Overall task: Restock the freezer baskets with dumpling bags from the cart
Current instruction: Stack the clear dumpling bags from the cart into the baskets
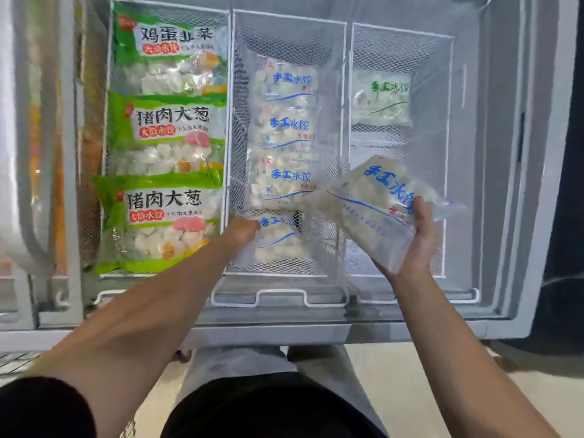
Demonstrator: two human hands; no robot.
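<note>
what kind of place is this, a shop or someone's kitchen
Most likely a shop's frozen-food section, though it could be a stockroom. A chest freezer holds white mesh baskets lined with rows of identical retail dumpling bags, and the right hand holds another bag above them.

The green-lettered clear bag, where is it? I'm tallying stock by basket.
In the head view, the green-lettered clear bag lies alone at the far end of the right basket, beyond the blue-lettered bag in the right hand.

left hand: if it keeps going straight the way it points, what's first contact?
The left hand already sits at the nearest blue-print dumpling bag in the middle basket; going on, it likely meets that bag first. Depth is unclear.
</note>
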